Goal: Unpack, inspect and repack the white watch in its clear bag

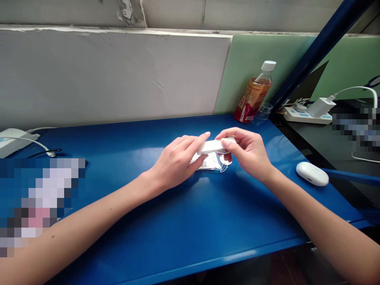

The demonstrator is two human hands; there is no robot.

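Both my hands meet over the middle of the blue table (184, 221). My left hand (178, 162) and my right hand (246, 152) pinch the two ends of a small flat white object (212, 146), held just above the table. Beneath it lies a clear plastic packet (212, 163) with a small metal bead chain at its right end. Fingers of both hands are closed on the white object.
A white earbud case (312, 173) lies at the table's right edge. An orange drink bottle (254, 93) stands at the back right by a small clear cup (263, 111). A power strip with charger (308, 113) sits further right. A white device with cables (14, 140) is far left.
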